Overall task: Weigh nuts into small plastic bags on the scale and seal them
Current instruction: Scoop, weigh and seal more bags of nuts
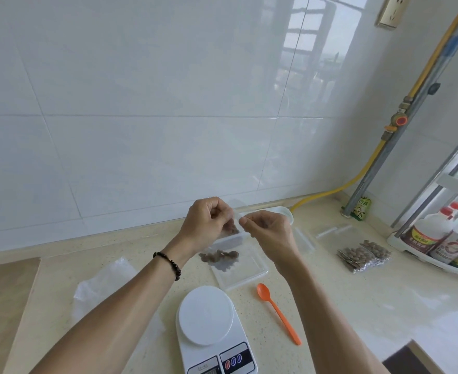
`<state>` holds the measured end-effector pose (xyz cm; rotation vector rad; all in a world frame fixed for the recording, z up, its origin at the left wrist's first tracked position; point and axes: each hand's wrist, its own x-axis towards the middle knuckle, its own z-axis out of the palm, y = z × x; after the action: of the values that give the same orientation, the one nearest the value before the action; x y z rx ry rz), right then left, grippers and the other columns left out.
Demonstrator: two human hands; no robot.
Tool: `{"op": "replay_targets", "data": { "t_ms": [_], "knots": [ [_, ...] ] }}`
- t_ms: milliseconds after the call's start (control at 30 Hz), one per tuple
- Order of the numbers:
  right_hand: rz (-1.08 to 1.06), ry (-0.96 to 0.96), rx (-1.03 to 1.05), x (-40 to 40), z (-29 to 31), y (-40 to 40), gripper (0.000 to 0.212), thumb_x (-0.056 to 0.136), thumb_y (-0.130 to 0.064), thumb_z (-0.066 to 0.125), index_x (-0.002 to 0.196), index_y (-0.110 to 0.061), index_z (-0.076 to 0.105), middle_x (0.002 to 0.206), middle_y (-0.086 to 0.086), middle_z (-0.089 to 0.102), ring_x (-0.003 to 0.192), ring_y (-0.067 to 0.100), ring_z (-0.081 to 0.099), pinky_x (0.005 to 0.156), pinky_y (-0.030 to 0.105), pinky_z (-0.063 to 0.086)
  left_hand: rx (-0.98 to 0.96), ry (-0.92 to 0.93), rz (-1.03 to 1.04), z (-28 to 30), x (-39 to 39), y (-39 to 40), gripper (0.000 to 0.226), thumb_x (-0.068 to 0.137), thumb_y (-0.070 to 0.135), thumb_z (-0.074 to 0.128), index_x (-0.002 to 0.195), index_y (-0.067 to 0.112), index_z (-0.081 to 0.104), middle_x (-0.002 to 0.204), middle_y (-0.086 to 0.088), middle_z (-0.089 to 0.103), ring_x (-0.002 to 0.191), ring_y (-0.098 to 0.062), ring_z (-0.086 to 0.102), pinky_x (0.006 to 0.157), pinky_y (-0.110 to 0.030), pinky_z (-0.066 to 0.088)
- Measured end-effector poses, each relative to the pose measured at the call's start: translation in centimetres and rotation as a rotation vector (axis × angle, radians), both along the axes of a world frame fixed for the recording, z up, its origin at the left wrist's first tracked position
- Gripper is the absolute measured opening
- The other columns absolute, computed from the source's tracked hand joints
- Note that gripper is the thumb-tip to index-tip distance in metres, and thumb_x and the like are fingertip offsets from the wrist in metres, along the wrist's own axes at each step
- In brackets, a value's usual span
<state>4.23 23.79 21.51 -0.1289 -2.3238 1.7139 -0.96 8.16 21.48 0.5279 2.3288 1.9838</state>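
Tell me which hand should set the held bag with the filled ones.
Right, probably. The right hand pinches the small clear plastic bag of nuts and is nearer the filled bags lying on its side.

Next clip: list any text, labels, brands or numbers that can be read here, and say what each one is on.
Nothing can be read with certainty.
Scale: display and the label beside the buttons are too blurred.
Green packet by the pipe: printed characters, too small.
Bottles on the rack: coloured labels, illegible.
Filled nut bags: no text visible.

Green packet [362,208] at worktop's [357,306] back edge by pipe base; rack [422,255] of bottles [424,233] at right edge; yellow hose [357,176] along wall.
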Motion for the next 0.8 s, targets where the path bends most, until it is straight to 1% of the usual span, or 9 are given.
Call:
{"op": "replay_targets", "data": {
  "t_ms": [100,167,233,333,433,500,633,700,800],
  "knots": [
    [-0.028,-0.048,-0.08,0.2,-1.1,1.5,0.02,0.09,-0.021,0.07,0.074,-0.008,0.07,0.065,0.0,0.063,0.066,0.013,0.054,0.067,0.028,0.047,0.087,-0.077,0.012,-0.3,-0.6,0.0,0.015,0.095,0.007,0.058,0.081,0.005,0.063,0.07,-0.003,0.069,0.07,-0.022,0.069,0.07,-0.03,0.059],
    [-0.035,-0.055,-0.075,0.2,-1.6,2.4,0.022,0.091,-0.019,0.068,0.074,-0.005,0.068,0.065,0.002,0.061,0.069,0.02,0.051,0.067,0.031,0.046,0.109,-0.156,-0.077,-0.3,-0.9,0.2,0.012,0.094,0.007,0.06,0.083,0.003,0.065,0.074,-0.008,0.069,0.07,-0.02,0.068,0.069,-0.029,0.059],
    [-0.025,-0.06,-0.015,0.0,-1.7,3.0,0.025,0.091,-0.018,0.069,0.07,-0.004,0.066,0.064,0.001,0.06,0.067,0.019,0.05,0.066,0.031,0.044,0.013,-0.145,-0.143,-0.6,-1.3,0.8,0.011,0.091,0.009,0.065,0.085,0.001,0.068,0.072,-0.007,0.068,0.067,-0.017,0.065,0.07,-0.03,0.059],
    [-0.049,-0.061,0.023,-0.2,-1.6,3.8,0.027,0.089,-0.02,0.071,0.064,-0.011,0.065,0.064,0.001,0.063,0.063,0.015,0.053,0.063,0.027,0.046,-0.07,-0.063,-0.115,-1.3,-1.8,2.3,0.013,0.089,0.012,0.069,0.082,0.002,0.07,0.07,-0.005,0.069,0.063,-0.014,0.062,0.068,-0.03,0.059],
    [-0.077,-0.08,-0.1,-0.1,-1.7,5.3,0.02,0.094,-0.018,0.065,0.081,-0.005,0.073,0.07,0.003,0.067,0.063,0.01,0.056,0.064,0.02,0.05,-0.026,-0.096,-0.089,-1.9,-2.4,4.2,0.015,0.088,0.014,0.069,0.084,0.0,0.07,0.07,-0.008,0.067,0.059,-0.011,0.061,0.063,-0.024,0.056],
    [-0.136,-0.088,-0.074,-0.2,-2.2,6.6,0.019,0.096,-0.015,0.061,0.085,-0.008,0.074,0.069,0.001,0.067,0.06,0.006,0.057,0.061,0.018,0.049,-0.016,-0.133,-0.11,-2.3,-2.7,5.7,0.016,0.088,0.015,0.07,0.082,0.0,0.07,0.069,-0.005,0.066,0.059,-0.009,0.061,0.065,-0.024,0.056],
    [-0.29,-0.109,0.048,-1.2,-3.2,10.0,0.02,0.094,-0.018,0.063,0.076,-0.016,0.073,0.063,-0.004,0.064,0.055,0.007,0.05,0.054,0.022,0.042,-0.004,-0.175,-0.152,-3.0,-3.3,9.2,0.012,0.087,0.015,0.071,0.079,0.006,0.072,0.069,-0.003,0.068,0.066,-0.016,0.067,0.07,-0.03,0.059],
    [-0.323,-0.111,0.038,-1.9,-3.7,12.2,0.021,0.094,-0.017,0.063,0.075,-0.015,0.072,0.063,-0.003,0.062,0.055,0.01,0.048,0.054,0.024,0.041,-0.064,-0.141,-0.158,-3.2,-3.9,11.2,0.014,0.09,0.016,0.067,0.082,0.006,0.073,0.073,-0.006,0.07,0.071,-0.021,0.07,0.076,-0.035,0.06],
    [-0.33,-0.124,-0.046,-2.8,-4.6,15.9,0.019,0.094,-0.018,0.063,0.079,-0.01,0.072,0.064,0.0,0.064,0.057,0.01,0.053,0.058,0.023,0.045,-0.177,-0.018,-0.145,-3.4,-4.9,15.1,0.017,0.092,0.016,0.065,0.078,0.009,0.073,0.07,-0.003,0.071,0.068,-0.018,0.07,0.075,-0.032,0.06]
  ]
}}
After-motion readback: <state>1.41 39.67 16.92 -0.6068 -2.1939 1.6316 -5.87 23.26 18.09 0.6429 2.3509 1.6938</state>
